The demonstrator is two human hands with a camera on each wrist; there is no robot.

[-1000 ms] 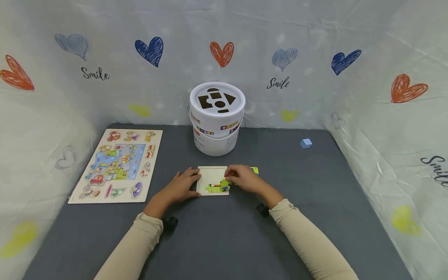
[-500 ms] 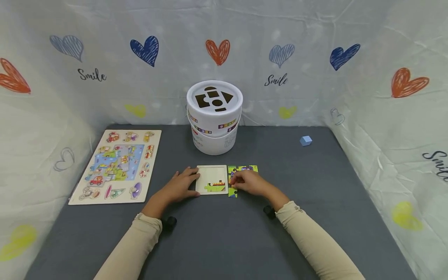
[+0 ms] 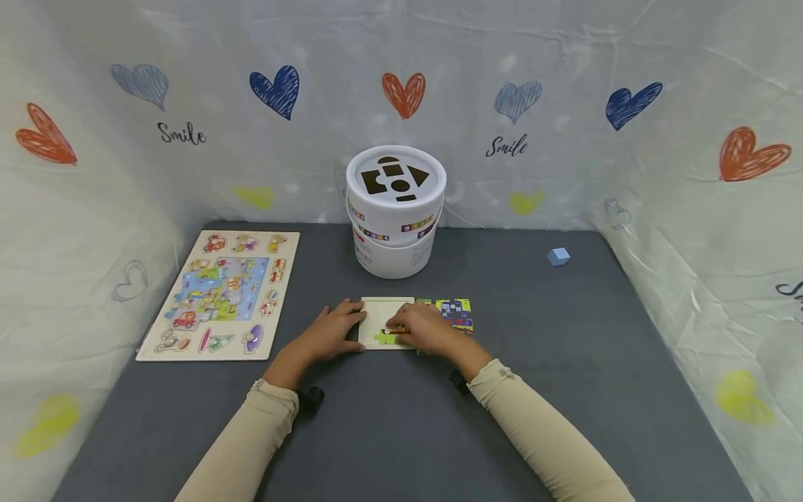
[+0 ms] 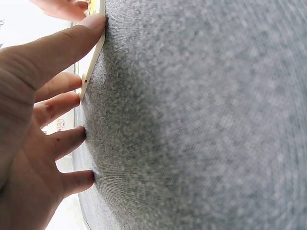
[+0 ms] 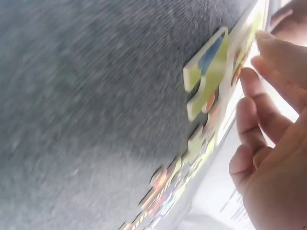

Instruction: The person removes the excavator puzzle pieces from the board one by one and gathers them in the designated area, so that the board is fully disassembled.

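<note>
A small square wooden puzzle tray (image 3: 376, 310) lies in front of the person. My left hand (image 3: 327, 332) rests at its left side, fingers spread; in the left wrist view the thumb (image 4: 72, 40) touches the tray's edge. A green puzzle piece (image 3: 385, 339) with a red-and-white pattern lies in the tray's lower part. Over it is my right hand (image 3: 429, 331), fingers bent and tips at the piece; whether they pinch it cannot be seen. A green and blue puzzle piece (image 5: 208, 69) lies outside the tray on the right, mostly under the right hand in the head view.
Several colourful puzzle pieces (image 3: 456, 314) lie together right of the tray. Behind stands a white bucket (image 3: 394, 254) with shaped holes in its lid. A large wooden picture puzzle (image 3: 285, 244) lies at left, and a blue block (image 3: 558, 256) at back right.
My right hand held a green and blue piece at the tray's corner, then moved right to the loose pieces. Now it is back left over the tray, without that piece. The left hand stays.
</note>
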